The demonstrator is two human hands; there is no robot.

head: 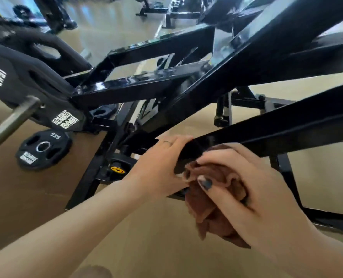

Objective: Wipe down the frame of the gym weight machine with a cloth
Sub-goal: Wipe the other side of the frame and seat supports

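From your head view, your left hand (162, 163) curls over the lower end of the black frame bar (266, 127), fingers wrapped on its top edge. Your right hand (244, 189) grips the bunched brown cloth (212, 209), pressing it against that bar's near edge. Bare tan floor (146, 237) lies open beneath; a 5 kg plate (43, 149) rests well left.

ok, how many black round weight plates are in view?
3, maybe more hidden. One small black round weight plate marked 5KG low at left; one large black plate marked 15KG on the steel peg at left; another black plate right behind it. Blurred background may hold others.
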